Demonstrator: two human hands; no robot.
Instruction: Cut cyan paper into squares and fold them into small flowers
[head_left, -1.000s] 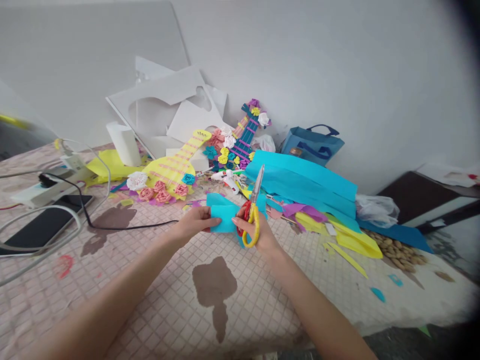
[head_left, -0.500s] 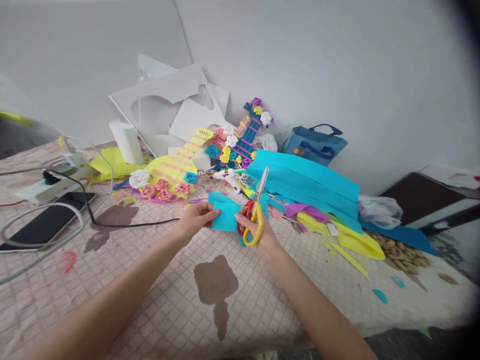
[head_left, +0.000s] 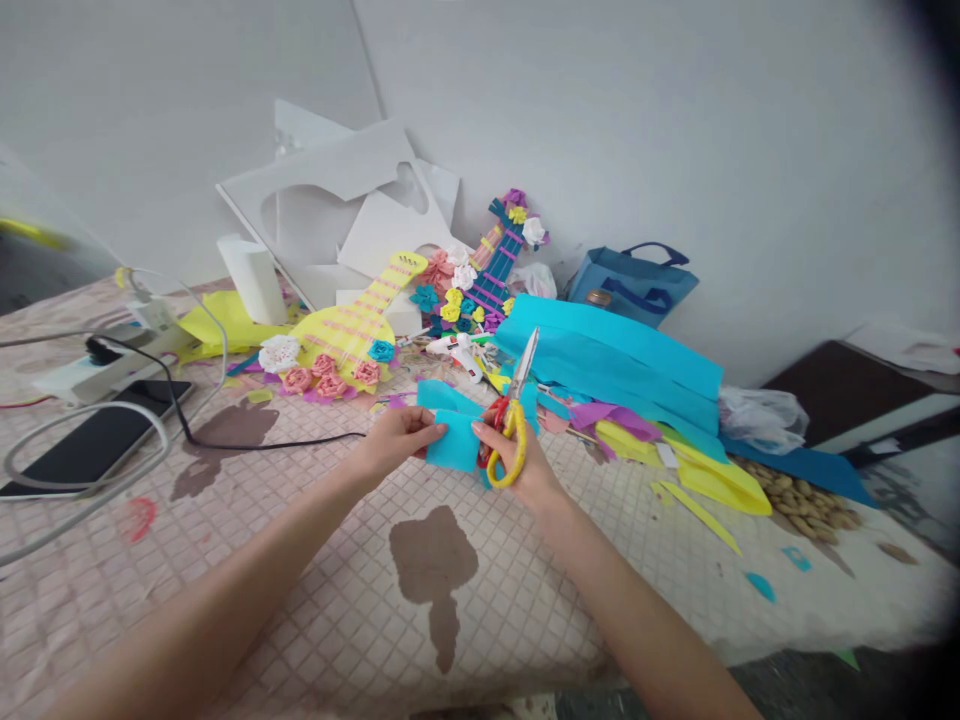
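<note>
Turquoise paper (head_left: 455, 440) spans the two hands above the worktop (head_left: 337, 610), seemingly at an early stage: cut small, its front largely flat. The left hand (head_left: 397, 440) pinches one side; the right hand (head_left: 531, 472) grips the other, scissors (head_left: 523, 372) hooked on its fingers, blades towards one o'clock. From the paper, at ten o'clock, a yellow guitar shape (head_left: 346, 332) already bears paper roses (head_left: 324, 366); at two, a large turquoise sheet (head_left: 607, 345) remains; past twelve, a dark-blue guitar shape (head_left: 504, 265) looks nearly complete.
</note>
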